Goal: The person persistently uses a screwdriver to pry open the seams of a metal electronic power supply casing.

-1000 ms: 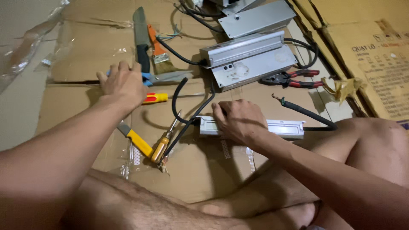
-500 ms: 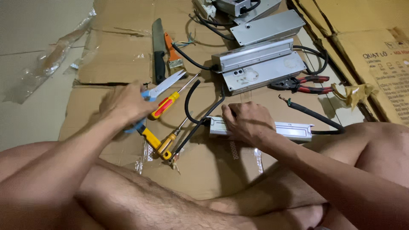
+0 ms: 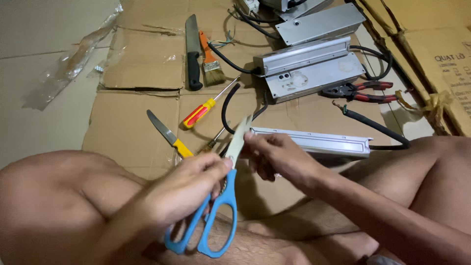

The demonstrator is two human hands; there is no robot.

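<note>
My left hand (image 3: 184,189) grips a pair of blue-handled scissors (image 3: 216,216) near the pivot, blades closed and pointing up, handles hanging down over my leg. My right hand (image 3: 274,157) pinches the tip of the scissor blades from the right. Just behind my right hand lies a long thin silver metal unit (image 3: 324,142) with a thick black cable (image 3: 378,127) running from its right end.
On flattened cardboard (image 3: 137,122) lie a yellow-handled knife (image 3: 167,133), a red-and-yellow screwdriver (image 3: 201,112), a black-handled knife (image 3: 194,54), a paintbrush (image 3: 211,59), grey metal boxes (image 3: 309,68) and red pliers (image 3: 363,92). A cardboard box (image 3: 451,64) stands at right, plastic wrap (image 3: 73,59) at left.
My left hand picked the scissors off the cardboard and brought them toward me. My right hand left the thin silver unit and took hold of the blade tip.
</note>
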